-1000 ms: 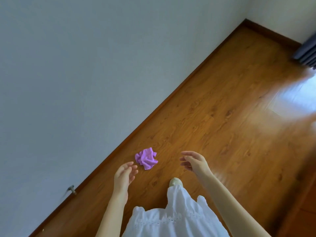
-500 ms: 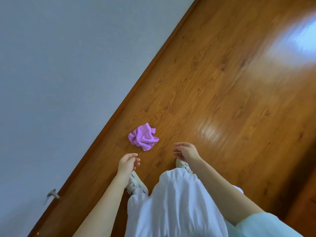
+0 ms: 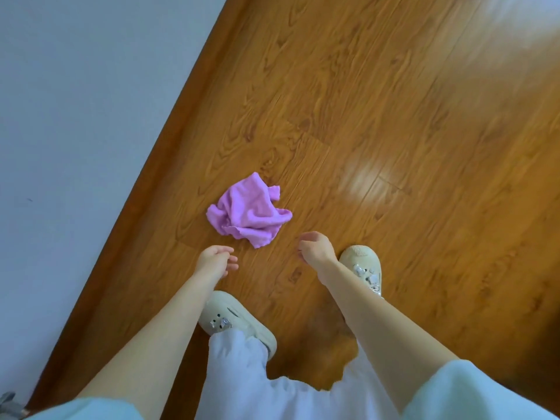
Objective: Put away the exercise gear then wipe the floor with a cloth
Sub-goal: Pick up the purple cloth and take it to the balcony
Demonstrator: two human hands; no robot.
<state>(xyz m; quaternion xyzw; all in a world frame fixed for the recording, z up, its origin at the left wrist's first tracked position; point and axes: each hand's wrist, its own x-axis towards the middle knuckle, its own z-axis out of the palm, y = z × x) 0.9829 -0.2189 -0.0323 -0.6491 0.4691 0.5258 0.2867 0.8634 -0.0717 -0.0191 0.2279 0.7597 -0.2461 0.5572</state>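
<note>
A crumpled purple cloth lies on the wooden floor, close to the skirting board. My left hand hangs just below and left of the cloth, fingers loosely curled, holding nothing. My right hand hangs below and right of the cloth, also empty with fingers loosely bent. Neither hand touches the cloth. No exercise gear is in view.
A pale wall with a brown skirting board runs diagonally along the left. My two beige shoes stand on the floor just below the cloth. A small grey door stopper sits at the bottom left.
The view has tilted down and closer to the floor. Both hands have lowered toward the cloth, which now appears larger and nearer. My shoes have come into view.
</note>
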